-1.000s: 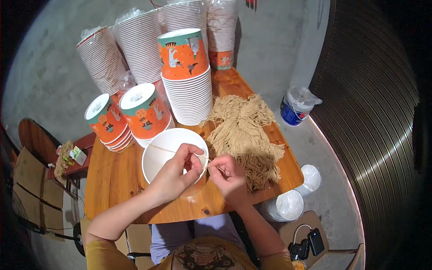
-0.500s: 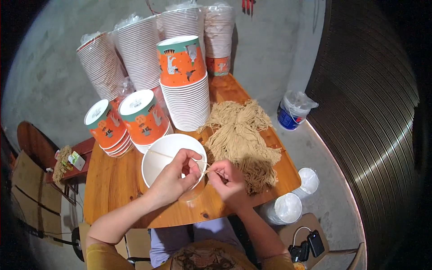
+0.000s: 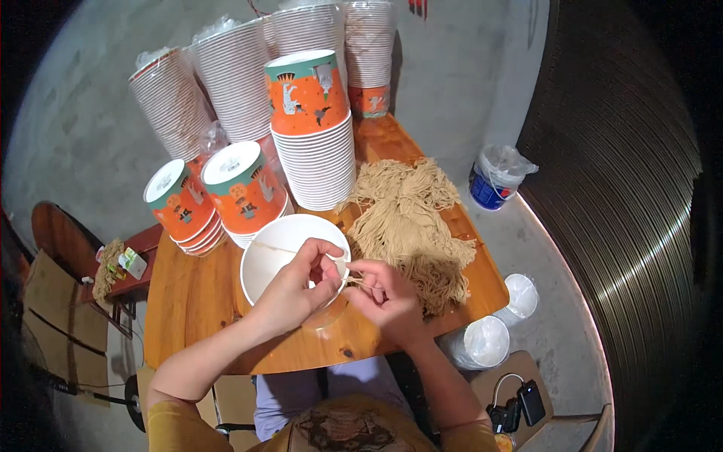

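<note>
A white paper bucket (image 3: 260, 260) stands with its mouth up at the table's near edge. Over its right rim, my left hand (image 3: 301, 286) pinches a thin beige string (image 3: 273, 248), whose tail lies across the bucket's inside. Just to the right, my right hand (image 3: 388, 301) is closed on a small loop of the same string, its fingertips almost meeting the left ones. The fingers partly hide how the string is looped there. A large heap of beige yarn-like strands (image 3: 410, 218) spreads beyond my right hand.
Orange-and-green paper buckets (image 3: 309, 94) stand upside down in stacks on the wooden table (image 3: 188, 316). Tall plastic-wrapped stacks (image 3: 233, 83) line the back. Right of the table, a blue pail (image 3: 493, 184) and white buckets (image 3: 486, 343) sit on the floor beside a ribbed shutter (image 3: 617, 188).
My right hand's fingers have shifted and spread slightly around the string loop. The left hand stays over the bucket's rim. The whole view has shifted a little.
</note>
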The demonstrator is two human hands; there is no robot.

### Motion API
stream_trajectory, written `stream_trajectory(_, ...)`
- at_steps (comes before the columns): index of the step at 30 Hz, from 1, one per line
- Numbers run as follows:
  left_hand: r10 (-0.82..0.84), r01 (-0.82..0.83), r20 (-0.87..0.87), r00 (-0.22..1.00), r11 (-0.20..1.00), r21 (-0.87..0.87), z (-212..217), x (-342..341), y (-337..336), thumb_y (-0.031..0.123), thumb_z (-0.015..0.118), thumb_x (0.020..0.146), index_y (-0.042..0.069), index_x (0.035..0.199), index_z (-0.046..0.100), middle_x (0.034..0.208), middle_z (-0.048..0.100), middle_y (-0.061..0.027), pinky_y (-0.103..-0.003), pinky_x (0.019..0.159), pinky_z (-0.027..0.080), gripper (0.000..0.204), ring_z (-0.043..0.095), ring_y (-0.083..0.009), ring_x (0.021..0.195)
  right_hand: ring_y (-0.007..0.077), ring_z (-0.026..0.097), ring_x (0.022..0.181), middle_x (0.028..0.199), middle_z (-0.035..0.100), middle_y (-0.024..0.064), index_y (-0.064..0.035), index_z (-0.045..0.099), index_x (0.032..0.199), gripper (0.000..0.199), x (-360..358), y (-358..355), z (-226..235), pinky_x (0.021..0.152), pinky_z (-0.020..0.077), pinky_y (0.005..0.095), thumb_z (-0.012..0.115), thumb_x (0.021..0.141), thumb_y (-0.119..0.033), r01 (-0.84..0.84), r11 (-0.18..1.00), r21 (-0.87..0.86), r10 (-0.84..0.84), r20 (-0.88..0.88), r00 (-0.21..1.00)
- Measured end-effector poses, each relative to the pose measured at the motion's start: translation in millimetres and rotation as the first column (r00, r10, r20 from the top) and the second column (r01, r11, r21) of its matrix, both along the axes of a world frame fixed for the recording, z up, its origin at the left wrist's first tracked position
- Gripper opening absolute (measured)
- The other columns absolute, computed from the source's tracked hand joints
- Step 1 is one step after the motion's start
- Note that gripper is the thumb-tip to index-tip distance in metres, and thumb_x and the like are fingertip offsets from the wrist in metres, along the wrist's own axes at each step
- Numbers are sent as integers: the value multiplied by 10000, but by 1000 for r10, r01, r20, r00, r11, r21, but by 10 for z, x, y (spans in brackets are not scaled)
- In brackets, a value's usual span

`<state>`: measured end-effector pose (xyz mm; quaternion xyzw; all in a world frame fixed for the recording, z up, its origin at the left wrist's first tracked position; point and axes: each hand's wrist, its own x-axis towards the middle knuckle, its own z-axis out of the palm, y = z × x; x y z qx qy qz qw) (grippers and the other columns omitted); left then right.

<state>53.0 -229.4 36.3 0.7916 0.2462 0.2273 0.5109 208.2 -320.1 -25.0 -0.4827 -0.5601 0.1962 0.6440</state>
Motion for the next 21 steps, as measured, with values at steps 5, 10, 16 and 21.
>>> stream_trajectory(5, -12, 12, 3, 1000, 1000, 7, -10, -11, -2, 21, 578, 905, 45, 1198, 451, 857, 513, 1, -236, 739, 453, 321, 508, -81, 788, 115, 499, 563, 701, 563, 28, -59, 638, 958, 200, -24, 23, 96, 525, 421, 273, 739, 785, -59, 153, 982, 108, -181, 329, 927)
stream_trajectory(10, 11, -7, -71, 997, 998, 58, 31, -37, -48, 58, 581, 928, 47, 1140, 460, 900, 511, 7, -244, 770, 440, 244, 498, -75, 826, 168, 536, 566, 708, 581, 55, -72, 645, 897, 148, 16, 58, 6, 529, 439, 311, 735, 780, -63, 191, 946, 263, -290, 417, 861)
stream_trajectory(16, 74, -54, -75, 994, 971, 233, 43, -92, -28, 95, 586, 922, 30, 1042, 457, 855, 542, -50, -286, 699, 470, 187, 540, -139, 764, 220, 580, 619, 736, 604, 69, -71, 618, 898, 132, 2, 25, -39, 558, 463, 341, 708, 801, -74, 191, 967, 168, -245, 415, 876)
stream_trajectory(21, 52, 20, -206, 977, 942, 334, 97, -231, -82, 176, 669, 880, 34, 1007, 481, 813, 563, -83, -315, 687, 483, 268, 582, -195, 751, 161, 523, 575, 726, 582, 50, -72, 636, 895, 119, 1, 15, 22, 541, 434, 291, 709, 803, -52, 146, 973, 180, -200, 333, 922)
